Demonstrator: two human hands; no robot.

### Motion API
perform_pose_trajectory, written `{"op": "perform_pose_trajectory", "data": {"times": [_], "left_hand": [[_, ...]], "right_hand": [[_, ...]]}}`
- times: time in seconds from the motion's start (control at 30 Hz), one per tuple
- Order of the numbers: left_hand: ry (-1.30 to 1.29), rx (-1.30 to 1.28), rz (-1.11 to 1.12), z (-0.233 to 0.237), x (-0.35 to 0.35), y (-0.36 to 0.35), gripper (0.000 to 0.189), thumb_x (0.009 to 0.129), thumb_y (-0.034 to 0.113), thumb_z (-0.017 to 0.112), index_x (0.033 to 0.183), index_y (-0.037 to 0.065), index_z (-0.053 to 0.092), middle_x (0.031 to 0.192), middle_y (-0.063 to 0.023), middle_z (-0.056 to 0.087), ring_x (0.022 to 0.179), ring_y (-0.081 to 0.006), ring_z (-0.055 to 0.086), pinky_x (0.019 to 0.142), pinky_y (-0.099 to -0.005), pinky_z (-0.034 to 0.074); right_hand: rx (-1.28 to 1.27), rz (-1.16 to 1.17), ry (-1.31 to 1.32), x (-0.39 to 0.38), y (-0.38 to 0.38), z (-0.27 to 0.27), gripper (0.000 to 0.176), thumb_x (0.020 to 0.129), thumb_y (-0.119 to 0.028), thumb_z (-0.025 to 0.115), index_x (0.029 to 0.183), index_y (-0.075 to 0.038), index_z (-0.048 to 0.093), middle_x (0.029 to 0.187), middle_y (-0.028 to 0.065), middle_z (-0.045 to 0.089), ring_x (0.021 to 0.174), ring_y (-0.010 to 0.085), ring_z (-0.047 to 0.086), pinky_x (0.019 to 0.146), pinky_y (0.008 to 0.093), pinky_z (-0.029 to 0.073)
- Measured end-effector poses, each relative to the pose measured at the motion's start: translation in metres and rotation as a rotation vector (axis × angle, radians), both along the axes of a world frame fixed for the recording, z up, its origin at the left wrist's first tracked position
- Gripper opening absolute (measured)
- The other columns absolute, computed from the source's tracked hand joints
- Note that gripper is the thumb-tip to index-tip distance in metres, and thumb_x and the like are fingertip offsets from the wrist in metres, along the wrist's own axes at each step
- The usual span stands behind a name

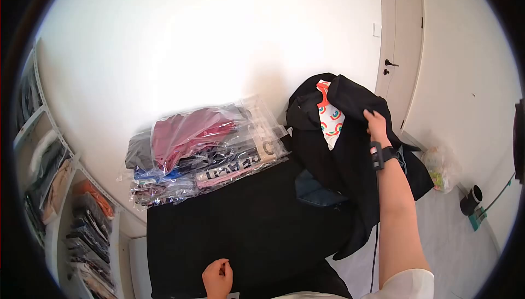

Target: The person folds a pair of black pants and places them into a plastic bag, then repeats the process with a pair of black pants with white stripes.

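Observation:
My right hand [376, 125] reaches out to the right and grips the edge of a black garment [355, 99], on top of a heap of dark clothes. Amid the heap's black folds shows a white cloth piece with red and green eye-like prints [331, 121]. A dark blue denim piece [317, 189] sticks out below. Close to my body, my left hand [217, 278] is curled closed above the black cloth [229, 228] that covers the table, and I see nothing in its fingers.
Clothes in clear plastic bags [202, 146], one maroon, are stacked along the wall. Shelves [76, 173] with folded bagged clothes stand at left. A door [399, 53] is at back right. On the floor at right are a plastic bag [438, 167] and a black cylinder [471, 200].

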State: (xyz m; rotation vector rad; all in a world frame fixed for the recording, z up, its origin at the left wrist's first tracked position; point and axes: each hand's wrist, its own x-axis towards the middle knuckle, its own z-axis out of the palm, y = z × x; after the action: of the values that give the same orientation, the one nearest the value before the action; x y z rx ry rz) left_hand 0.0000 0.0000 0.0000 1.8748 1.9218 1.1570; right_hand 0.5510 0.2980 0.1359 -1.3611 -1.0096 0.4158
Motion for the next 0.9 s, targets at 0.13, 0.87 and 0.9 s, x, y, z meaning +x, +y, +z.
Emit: {"op": "perform_pose_trajectory", "data": {"times": [0.13,0.87,0.9], "left_hand": [[-0.055,0.027,0.016,0.009,0.001,-0.005,0.006,0.084,0.001,0.063,0.089,-0.003,0.065,0.068,-0.0095,0.061,0.055,-0.0150,0.056,0.051,-0.0272,0.042],[-0.074,-0.148,-0.279,0.026,0.014,-0.015,0.036,0.087,0.017,0.067,0.118,0.000,0.059,0.105,-0.0164,0.065,0.098,-0.0298,0.062,0.086,-0.0375,0.049],[-0.076,-0.137,-0.290,0.027,0.016,-0.015,0.036,0.087,0.017,0.067,0.119,0.000,0.059,0.105,-0.0164,0.065,0.097,-0.0297,0.062,0.086,-0.0372,0.049]], "right_hand": [[0.259,0.285,0.409,-0.104,-0.071,0.064,0.046,0.090,-0.027,0.066,0.128,-0.004,0.056,0.096,-0.0022,0.063,0.066,0.0035,0.050,0.049,0.0208,0.035],[0.091,0.429,-0.878,-0.202,-0.264,-0.079,0.069,0.071,-0.029,0.081,0.126,0.002,0.053,0.132,0.0190,0.052,0.127,0.0374,0.045,0.106,0.0458,0.035],[0.040,0.282,-0.955,-0.193,-0.271,-0.081,0.077,0.068,-0.033,0.083,0.128,0.003,0.051,0.136,0.0196,0.049,0.131,0.0379,0.041,0.109,0.0469,0.032]]}}
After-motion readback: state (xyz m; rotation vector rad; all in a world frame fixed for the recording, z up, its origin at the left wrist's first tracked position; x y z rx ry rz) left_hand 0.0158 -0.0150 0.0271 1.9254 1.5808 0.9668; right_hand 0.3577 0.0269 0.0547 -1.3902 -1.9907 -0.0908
